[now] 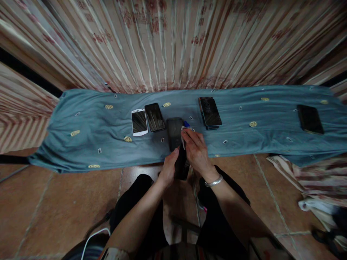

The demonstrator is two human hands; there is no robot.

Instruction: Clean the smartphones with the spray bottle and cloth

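My left hand (168,168) grips a black phone (182,169) by its left side, over the near edge of the cloth-covered bench. My right hand (196,150) pinches a small white wipe (183,141) against the upper end of that phone; whether it is cloth or paper I cannot tell. Just beyond both hands lies a dark phone or case (173,126), partly covered by them. A small blue item (186,124) shows behind my right fingers, its kind hidden. To the left rest a white phone (139,122) and a black phone with a reflecting screen (155,117).
Several phones lie stacked (210,112) right of centre. Another dark phone or small tablet (310,119) sits at the far right. A teal patterned cloth (81,133) covers the long bench. Curtains (162,43) hang behind it. Striped fabric (320,177) drapes down at the right.
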